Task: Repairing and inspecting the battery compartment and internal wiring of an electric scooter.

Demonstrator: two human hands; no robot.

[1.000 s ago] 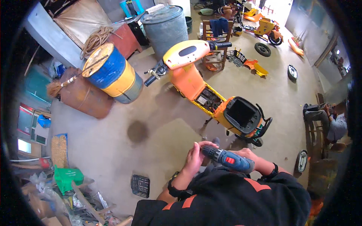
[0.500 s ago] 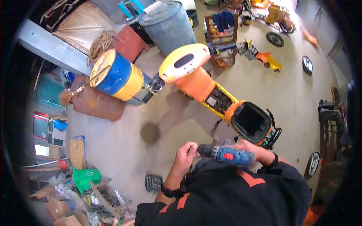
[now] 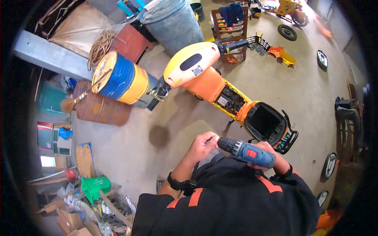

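A blue cordless drill (image 3: 258, 155) with a black chuck (image 3: 226, 144) and a red switch lies level in front of my chest, its nose to the left. My right hand (image 3: 266, 147) is wrapped round it from behind; the drill body covers most of those fingers. At the chuck's front end, my left hand (image 3: 202, 147) is closed in a pinch. Whatever it holds is too small to make out. Just beyond my hands stands an orange and yellow scooter (image 3: 208, 84), its seat off, with an open black storage bin (image 3: 266, 122) and exposed inner parts.
A blue and yellow barrel (image 3: 120, 76) and a rusty drum (image 3: 100, 104) are on the left, near a large grey-blue barrel (image 3: 173, 25). A wooden chair (image 3: 231, 33) and loose parts stand beyond the scooter. Scrap and a green box (image 3: 95, 187) lie lower left; a wheel (image 3: 287, 32) is far right.
My hands and the drill have shifted slightly right and a little up in the view. My left hand stays pinched at the chuck's end, and my right hand keeps its hold.
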